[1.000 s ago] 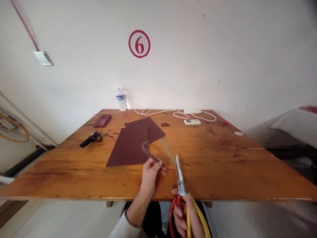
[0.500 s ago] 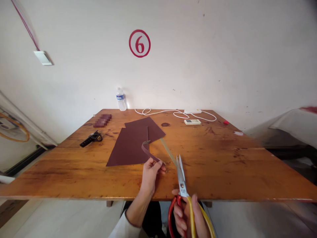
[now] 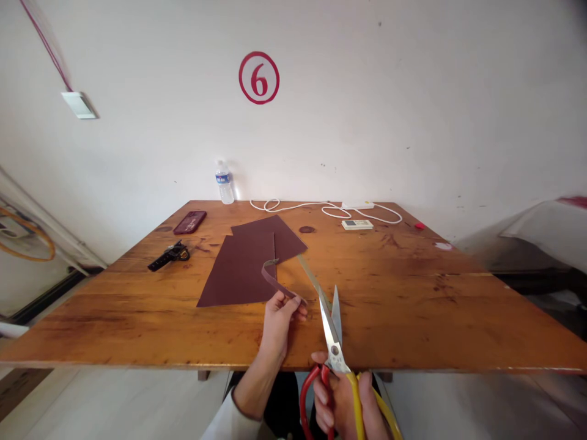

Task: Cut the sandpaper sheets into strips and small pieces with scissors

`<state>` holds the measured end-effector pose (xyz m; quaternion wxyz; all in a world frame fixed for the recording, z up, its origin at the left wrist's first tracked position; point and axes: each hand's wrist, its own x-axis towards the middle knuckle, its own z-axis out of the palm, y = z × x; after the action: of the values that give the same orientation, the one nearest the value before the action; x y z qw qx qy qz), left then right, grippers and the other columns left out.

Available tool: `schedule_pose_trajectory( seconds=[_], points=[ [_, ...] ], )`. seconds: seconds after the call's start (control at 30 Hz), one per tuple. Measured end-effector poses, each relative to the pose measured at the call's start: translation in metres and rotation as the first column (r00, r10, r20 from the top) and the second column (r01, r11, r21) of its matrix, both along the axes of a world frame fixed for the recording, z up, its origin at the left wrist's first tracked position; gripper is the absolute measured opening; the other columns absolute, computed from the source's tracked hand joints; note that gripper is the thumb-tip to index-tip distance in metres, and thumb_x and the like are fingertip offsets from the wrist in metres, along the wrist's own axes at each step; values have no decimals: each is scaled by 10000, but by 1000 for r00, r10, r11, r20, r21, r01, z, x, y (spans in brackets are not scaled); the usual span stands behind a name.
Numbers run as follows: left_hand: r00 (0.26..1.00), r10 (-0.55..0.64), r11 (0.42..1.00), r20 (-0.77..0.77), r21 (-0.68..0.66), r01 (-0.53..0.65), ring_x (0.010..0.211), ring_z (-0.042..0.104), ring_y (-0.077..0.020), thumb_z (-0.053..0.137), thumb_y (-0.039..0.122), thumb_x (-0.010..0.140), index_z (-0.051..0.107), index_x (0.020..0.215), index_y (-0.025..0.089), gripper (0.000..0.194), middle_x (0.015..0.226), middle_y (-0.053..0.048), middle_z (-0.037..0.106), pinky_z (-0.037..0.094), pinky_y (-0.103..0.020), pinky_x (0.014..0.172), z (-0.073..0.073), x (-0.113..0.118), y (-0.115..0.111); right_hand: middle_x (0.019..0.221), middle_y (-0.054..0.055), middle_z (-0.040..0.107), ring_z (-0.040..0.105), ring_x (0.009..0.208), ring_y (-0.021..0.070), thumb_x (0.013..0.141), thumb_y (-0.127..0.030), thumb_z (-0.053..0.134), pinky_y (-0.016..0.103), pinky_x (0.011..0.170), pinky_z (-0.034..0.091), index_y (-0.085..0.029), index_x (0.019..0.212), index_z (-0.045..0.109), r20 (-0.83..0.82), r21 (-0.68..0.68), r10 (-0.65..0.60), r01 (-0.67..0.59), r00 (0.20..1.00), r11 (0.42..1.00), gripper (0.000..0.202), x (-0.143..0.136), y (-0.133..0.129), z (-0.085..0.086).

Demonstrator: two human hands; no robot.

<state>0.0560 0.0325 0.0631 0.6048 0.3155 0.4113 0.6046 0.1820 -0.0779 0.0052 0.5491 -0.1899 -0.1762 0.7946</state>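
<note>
My left hand [image 3: 278, 321] pinches one end of a narrow maroon strip [image 3: 271, 280], whose other end curls up over the right edge of a maroon sheet [image 3: 236, 269]. A second maroon sheet [image 3: 270, 229] lies partly beneath the first. My right hand [image 3: 342, 403] is closed around a pair of scissors [image 3: 334, 349] with one red and one yellow handle. The blades are parted and point away from me. A thin tan strip [image 3: 308, 270] runs from the second sheet to the blades; I cannot tell whether it lies between them.
On the wooden table [image 3: 389, 305] are a phone [image 3: 189, 222] and a black strap-like item [image 3: 169, 255] at left, and a water bottle [image 3: 224, 183] at the back. A white cord with a power strip [image 3: 358, 206] and a white remote [image 3: 357, 225] lie at back right.
The scissors have shifted slightly left, and their blades have spread wider. My left hand and the maroon strip have stayed in place.
</note>
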Motion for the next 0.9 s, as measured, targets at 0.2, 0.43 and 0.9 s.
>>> schedule_pose_trajectory(
  seconds=[0.2,0.43,0.9],
  points=[
    [1000,-3,1000,1,6,3,529,601,-123,793,281,631,648,642,156,192,636,-32,696,480,-228,512,2,0,-1,696,11,622,440,463,83,714,-772,694,230,475,344,-197,1162,761,101,83,-116,108,988,991,731,-3,-3,-6],
    [1000,2,1000,20,0,-2,502,588,-115,799,280,615,642,630,159,199,601,-20,683,475,-223,499,1,0,-1,679,-4,607,388,447,69,688,-776,712,212,449,332,-216,1165,767,147,152,-110,87,983,984,738,-3,0,-11],
    [1000,-3,1000,2,4,3,508,589,-121,811,312,624,646,637,163,223,578,-19,671,487,-231,514,1,0,0,669,-9,603,339,440,54,697,-742,738,199,433,322,-232,1159,771,106,114,-109,97,988,989,689,-5,-7,-3]
  ],
)
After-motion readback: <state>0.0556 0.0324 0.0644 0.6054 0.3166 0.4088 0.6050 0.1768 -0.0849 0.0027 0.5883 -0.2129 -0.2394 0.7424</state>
